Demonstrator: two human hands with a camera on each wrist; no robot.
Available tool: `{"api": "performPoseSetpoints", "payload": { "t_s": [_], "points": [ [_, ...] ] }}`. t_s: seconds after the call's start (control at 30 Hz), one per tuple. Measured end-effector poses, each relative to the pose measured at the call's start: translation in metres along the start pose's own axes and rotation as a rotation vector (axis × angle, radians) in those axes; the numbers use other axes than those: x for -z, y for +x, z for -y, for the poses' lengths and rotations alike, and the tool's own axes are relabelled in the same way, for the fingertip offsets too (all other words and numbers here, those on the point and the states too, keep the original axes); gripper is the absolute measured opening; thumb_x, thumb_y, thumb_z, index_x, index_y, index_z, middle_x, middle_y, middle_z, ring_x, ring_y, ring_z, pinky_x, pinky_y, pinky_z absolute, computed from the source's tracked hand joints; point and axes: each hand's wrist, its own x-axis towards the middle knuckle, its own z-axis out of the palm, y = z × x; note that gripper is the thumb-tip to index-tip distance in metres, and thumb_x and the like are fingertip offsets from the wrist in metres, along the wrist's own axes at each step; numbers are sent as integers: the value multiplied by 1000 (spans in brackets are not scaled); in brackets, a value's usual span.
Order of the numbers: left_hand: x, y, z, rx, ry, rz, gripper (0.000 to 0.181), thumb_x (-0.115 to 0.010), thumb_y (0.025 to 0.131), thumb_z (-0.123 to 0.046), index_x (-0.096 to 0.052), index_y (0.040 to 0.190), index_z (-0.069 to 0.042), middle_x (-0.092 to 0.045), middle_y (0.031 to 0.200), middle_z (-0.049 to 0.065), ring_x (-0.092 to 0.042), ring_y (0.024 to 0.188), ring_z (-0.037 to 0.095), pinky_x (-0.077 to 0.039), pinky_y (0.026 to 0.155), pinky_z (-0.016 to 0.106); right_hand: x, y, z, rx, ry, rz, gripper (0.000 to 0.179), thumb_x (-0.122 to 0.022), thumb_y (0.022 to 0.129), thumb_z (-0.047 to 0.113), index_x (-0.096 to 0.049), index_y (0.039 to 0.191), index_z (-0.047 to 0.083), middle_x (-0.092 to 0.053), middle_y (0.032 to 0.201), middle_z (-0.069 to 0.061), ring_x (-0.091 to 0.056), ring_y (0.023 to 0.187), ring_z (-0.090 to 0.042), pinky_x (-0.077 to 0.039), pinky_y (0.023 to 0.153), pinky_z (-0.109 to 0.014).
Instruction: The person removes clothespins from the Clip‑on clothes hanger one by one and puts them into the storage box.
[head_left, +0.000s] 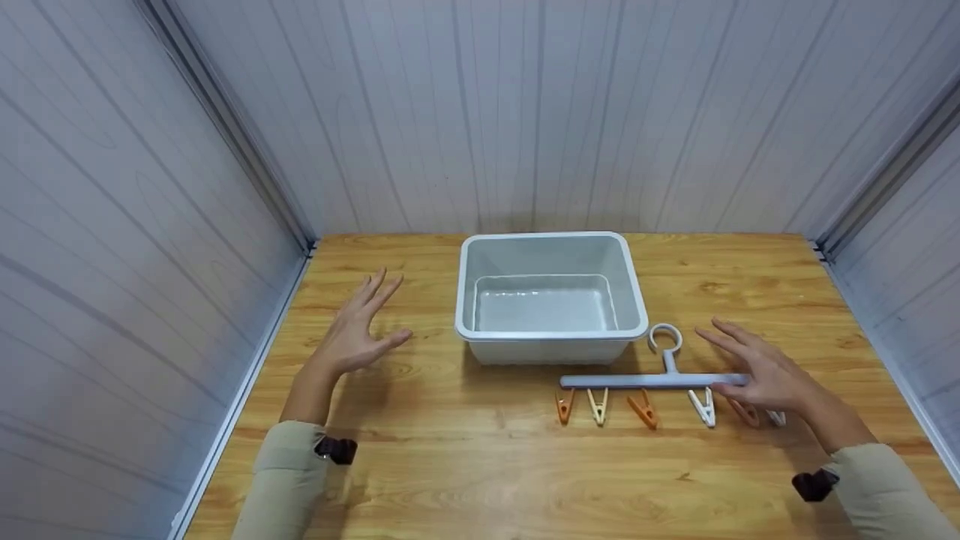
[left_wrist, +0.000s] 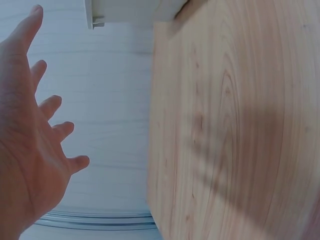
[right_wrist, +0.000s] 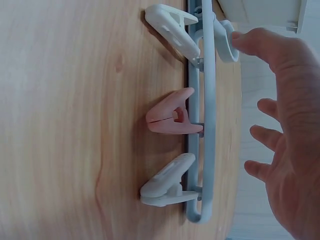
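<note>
At nine o'clock from my right grip (head_left: pixel 772 379), fingers spread, lay the clip hanger (head_left: pixel 634 381); my left grip (head_left: pixel 351 334), also spread, was well apart.

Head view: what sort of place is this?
Probably a small work booth: panelled walls stand on three sides of a wood-grain surface, where a tub and hanger sit.

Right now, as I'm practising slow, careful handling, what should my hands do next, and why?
Probably close the right hand gently on the clip hanger: that hand is open at the hanger's right end, gripping nothing, while the left hand is open, farther off, left of the tub.
</note>
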Motion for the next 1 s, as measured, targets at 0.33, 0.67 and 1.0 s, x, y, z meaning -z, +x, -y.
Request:
{"api": "performPoseSetpoints", "payload": {
  "t_s": [0.33,0.67,1.0],
  "points": [
    [1,1,-4,-12,-188,-4,100,-83,98,-40,-29,180,-25,-16,192,13,-12,178,46,-19,133,85,-9,-3,-4,-53,85,51,82,-97,84,8,-62,158,12,-56,159,-33,-61,135,-59,-60,89,-64],
    [-3,-2,-6,-50,-276,-7,101,-85,94,-41,-33,179,-20,-17,191,12,-16,176,48,-20,133,85,-16,-9,-8,-191,240,64,63,-94,92,9,-68,149,12,-66,136,-14,-64,125,-20,-53,99,-24],
    [-7,-10,-3,-47,-299,21,99,-83,96,-38,-31,179,-29,-14,191,13,-15,175,51,-17,131,89,-18,-9,-13,-166,546,94,50,-82,98,-3,-68,147,-4,-73,123,-19,-71,96,-2,-59,81,-18]
  ]
}}
